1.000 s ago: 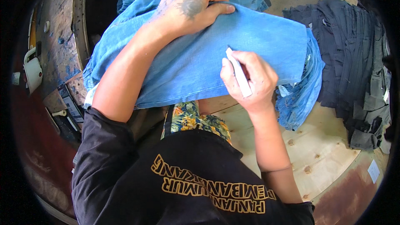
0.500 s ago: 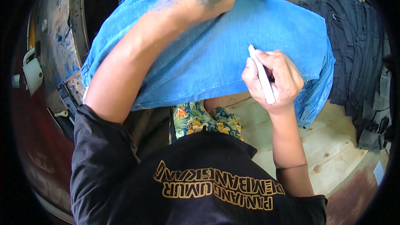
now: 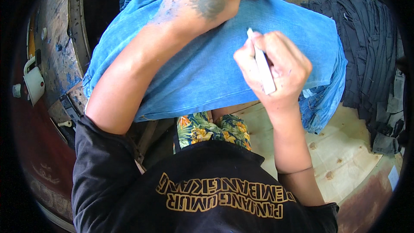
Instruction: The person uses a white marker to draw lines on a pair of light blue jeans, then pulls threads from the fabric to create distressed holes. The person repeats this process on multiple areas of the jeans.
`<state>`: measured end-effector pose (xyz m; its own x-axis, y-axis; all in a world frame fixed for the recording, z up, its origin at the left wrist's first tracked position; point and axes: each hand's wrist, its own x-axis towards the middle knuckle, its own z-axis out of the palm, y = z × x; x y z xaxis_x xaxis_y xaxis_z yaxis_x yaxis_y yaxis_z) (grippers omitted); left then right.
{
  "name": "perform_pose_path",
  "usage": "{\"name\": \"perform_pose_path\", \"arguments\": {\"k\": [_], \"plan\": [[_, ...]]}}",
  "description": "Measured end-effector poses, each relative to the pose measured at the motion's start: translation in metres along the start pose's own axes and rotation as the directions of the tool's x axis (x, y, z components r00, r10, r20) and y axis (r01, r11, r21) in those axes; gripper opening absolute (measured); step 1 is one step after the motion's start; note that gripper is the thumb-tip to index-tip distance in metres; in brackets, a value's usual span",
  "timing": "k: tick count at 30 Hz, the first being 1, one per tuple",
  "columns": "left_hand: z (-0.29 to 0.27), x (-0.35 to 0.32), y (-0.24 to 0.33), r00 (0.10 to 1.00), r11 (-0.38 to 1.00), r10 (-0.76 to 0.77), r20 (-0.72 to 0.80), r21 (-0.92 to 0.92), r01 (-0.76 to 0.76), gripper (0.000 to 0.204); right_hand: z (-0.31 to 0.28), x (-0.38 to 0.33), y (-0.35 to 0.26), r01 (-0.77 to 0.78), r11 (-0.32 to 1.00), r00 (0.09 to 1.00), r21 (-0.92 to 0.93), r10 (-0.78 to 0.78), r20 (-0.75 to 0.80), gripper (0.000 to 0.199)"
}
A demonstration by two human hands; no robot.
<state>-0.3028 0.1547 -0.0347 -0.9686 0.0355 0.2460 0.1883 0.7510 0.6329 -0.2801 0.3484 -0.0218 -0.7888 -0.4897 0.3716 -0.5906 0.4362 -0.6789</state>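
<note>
White stick over blue jeans, tip toward the far edge, right hand on it

Landmark: blue jeans (image 3: 198,73). White stick (image 3: 263,67) is above the right half of the jeans, inside the right hand (image 3: 280,64), so no gap to the holding hand. Right hand is wrapped round it, thumb and fingers closing near the tip. Left hand (image 3: 202,4) is the farther one from the stick, up and left of the tip, resting at the far part of the jeans with its thumb out on the fabric; some fingers run out of view, can't tell if it pinches or only presses.

Key relation: stick tip to jeans. Tip points away from the wearer, toward the jeans' far edge, leaning slightly left; butt end faces the near edge. Long axis steep, cutting across the jeans' length. Tip contact with the fabric: can't tell.

Jeans' long axis runs side to side, straight cut end at right. Right of the jeans: dark cloth pile (image 3: 364,47). Well left of them: white kettle (image 3: 34,84).
</note>
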Motion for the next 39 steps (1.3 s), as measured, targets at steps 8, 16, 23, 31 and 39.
{"name": "perform_pose_path", "arguments": {"k": [8, 16, 23, 31, 39], "plan": [[0.000, -0.001, 0.007, 0.995, 0.994, -0.102, 0.012, -0.027, 0.102, 0.016, -0.001, -0.058, -0.005, 0.082, 0.997, 0.988, -0.011, -0.083, -0.130, 0.023], [0.003, 0.008, -0.004, 0.975, 0.983, -0.179, 0.131, -0.022, 0.184, 0.024, -0.003, -0.047, 0.000, 0.108, 0.994, 0.980, -0.027, -0.111, -0.163, 0.017], [0.008, 0.012, -0.009, 0.976, 0.980, -0.166, 0.142, -0.086, 0.179, 0.025, 0.013, -0.014, 0.008, 0.104, 0.994, 0.979, -0.046, -0.110, -0.173, 0.020], [0.001, 0.007, -0.005, 0.988, 0.990, -0.114, 0.106, -0.073, 0.122, 0.023, 0.010, -0.025, 0.001, 0.022, 0.999, 0.993, 0.048, -0.016, -0.117, 0.025], [0.000, 0.012, -0.001, 0.954, 0.966, -0.235, 0.188, -0.068, 0.251, 0.023, -0.003, -0.053, -0.012, 0.057, 0.998, 0.990, 0.022, -0.054, -0.130, 0.018]]}}
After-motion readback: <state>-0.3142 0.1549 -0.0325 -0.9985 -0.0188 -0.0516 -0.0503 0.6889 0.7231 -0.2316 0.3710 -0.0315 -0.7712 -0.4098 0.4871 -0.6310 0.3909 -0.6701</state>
